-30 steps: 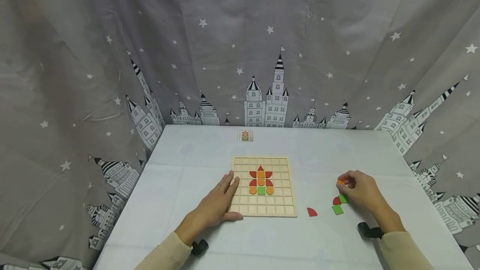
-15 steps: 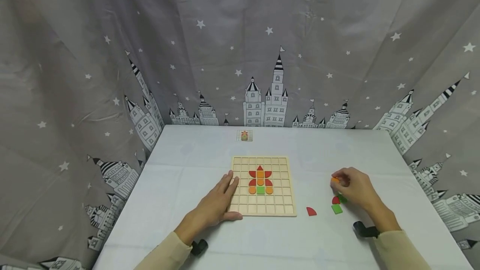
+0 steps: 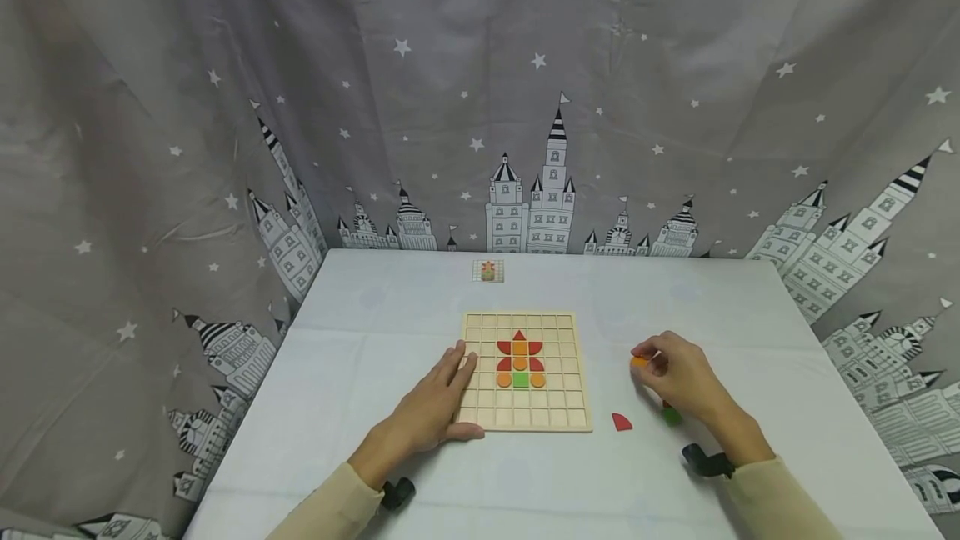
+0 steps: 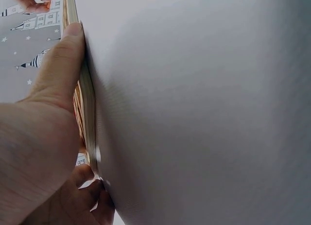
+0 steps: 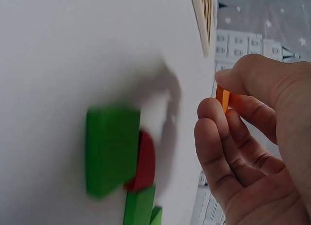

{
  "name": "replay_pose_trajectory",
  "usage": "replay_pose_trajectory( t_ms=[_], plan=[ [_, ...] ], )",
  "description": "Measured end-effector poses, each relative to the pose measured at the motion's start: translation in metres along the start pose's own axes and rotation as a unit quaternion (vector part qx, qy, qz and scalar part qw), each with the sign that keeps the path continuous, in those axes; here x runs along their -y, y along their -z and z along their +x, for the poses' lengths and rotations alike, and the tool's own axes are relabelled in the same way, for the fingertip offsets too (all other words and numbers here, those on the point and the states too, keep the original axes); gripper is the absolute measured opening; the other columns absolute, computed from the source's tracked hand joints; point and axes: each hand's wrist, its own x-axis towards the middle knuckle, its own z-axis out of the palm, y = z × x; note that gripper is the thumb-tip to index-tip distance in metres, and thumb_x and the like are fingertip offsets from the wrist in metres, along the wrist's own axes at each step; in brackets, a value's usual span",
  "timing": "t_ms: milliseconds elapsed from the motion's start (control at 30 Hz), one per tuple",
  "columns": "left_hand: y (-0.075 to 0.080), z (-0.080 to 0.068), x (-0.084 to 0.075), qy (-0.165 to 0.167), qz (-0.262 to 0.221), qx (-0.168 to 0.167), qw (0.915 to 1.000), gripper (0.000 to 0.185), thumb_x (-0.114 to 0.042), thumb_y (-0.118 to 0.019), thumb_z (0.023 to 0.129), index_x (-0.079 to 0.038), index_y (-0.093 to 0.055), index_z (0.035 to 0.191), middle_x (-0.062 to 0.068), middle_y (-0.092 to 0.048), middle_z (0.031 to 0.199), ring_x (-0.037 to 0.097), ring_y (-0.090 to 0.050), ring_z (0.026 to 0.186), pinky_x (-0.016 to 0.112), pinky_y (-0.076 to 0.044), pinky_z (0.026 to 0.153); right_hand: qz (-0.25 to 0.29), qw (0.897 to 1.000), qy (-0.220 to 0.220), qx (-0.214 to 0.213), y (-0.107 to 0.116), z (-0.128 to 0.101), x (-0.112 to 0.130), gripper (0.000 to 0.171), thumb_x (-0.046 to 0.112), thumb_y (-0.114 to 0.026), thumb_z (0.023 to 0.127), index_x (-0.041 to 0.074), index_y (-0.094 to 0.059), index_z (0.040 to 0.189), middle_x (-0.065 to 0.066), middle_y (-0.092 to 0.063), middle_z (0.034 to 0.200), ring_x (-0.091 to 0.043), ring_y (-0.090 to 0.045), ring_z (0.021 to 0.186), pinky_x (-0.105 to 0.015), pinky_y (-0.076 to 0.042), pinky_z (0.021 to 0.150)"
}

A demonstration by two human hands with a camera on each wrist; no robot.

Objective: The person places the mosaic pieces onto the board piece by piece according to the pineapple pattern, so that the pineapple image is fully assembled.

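A wooden grid board (image 3: 525, 419) lies on the white table. On it sits a figure of red, orange and green tiles, with a green square tile (image 3: 521, 379) between two orange round tiles. My left hand (image 3: 427, 407) rests at the board's near left corner, thumb along the front edge and fingers on the left side. Right of the board, my right hand (image 3: 682, 373) pinches an orange tile (image 5: 222, 98) between thumb and fingertips, above the table; its full outline is hidden. Below that hand lie a green tile (image 5: 112, 149) and a red tile (image 5: 145, 162), partly covered in the head view.
A red quarter-circle tile (image 3: 622, 422) lies alone right of the board's near corner. Behind the board is a small card (image 3: 488, 271) with a printed coloured figure on a grid. A grey curtain (image 3: 420, 90) with castles and stars hangs round the table.
My right hand has moved left toward the board with the orange tile, away from the spot above the loose green and red tiles. The left hand has stayed in place.
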Motion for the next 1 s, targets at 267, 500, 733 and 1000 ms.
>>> replay_pose_trajectory(
  t_ms=[267, 500, 733, 1000],
  plan=[
    [-0.002, -0.008, 0.004, -0.006, -0.005, -0.002, 1.0000, 0.126, -0.061, -0.095, 0.091, 0.001, -0.033, 0.182, 0.027, -0.020, 0.194, 0.046, -0.027, 0.181, 0.061, -0.039, 0.142, 0.008, 0.999, 0.043, 0.003, -0.019, -0.002, 0.024, 0.020, 0.002, -0.091, 0.094, 0.009, -0.086, 0.112, -0.001, -0.075, 0.104, -0.008, -0.067, 0.088, -0.022, -0.063, 0.078],
    [-0.004, -0.013, 0.009, -0.017, -0.006, -0.004, 0.9998, 0.126, -0.060, -0.095, 0.092, 0.002, -0.033, 0.182, 0.028, -0.021, 0.194, 0.047, -0.027, 0.181, 0.061, -0.039, 0.142, 0.026, 0.997, 0.071, 0.010, -0.037, -0.005, 0.042, 0.020, 0.000, -0.091, 0.095, 0.011, -0.085, 0.110, 0.002, -0.074, 0.102, -0.006, -0.067, 0.088, -0.021, -0.062, 0.078],
    [-0.007, -0.011, 0.011, -0.021, 0.004, -0.004, 0.9998, 0.126, -0.061, -0.095, 0.091, 0.002, -0.033, 0.181, 0.028, -0.021, 0.194, 0.047, -0.028, 0.181, 0.060, -0.040, 0.142, 0.049, 0.993, 0.105, 0.032, -0.052, -0.002, 0.057, 0.019, 0.002, -0.092, 0.096, 0.009, -0.085, 0.112, 0.000, -0.075, 0.104, -0.008, -0.068, 0.088, -0.021, -0.063, 0.076],
    [-0.006, -0.011, 0.010, -0.013, -0.004, -0.003, 0.9999, 0.127, -0.060, -0.096, 0.091, 0.001, -0.033, 0.182, 0.027, -0.020, 0.194, 0.047, -0.027, 0.181, 0.061, -0.039, 0.142, 0.072, 0.984, 0.147, 0.063, -0.071, 0.000, 0.071, 0.018, 0.004, -0.090, 0.098, 0.008, -0.085, 0.115, 0.000, -0.076, 0.106, -0.007, -0.067, 0.086, -0.019, -0.060, 0.074]
  ],
)
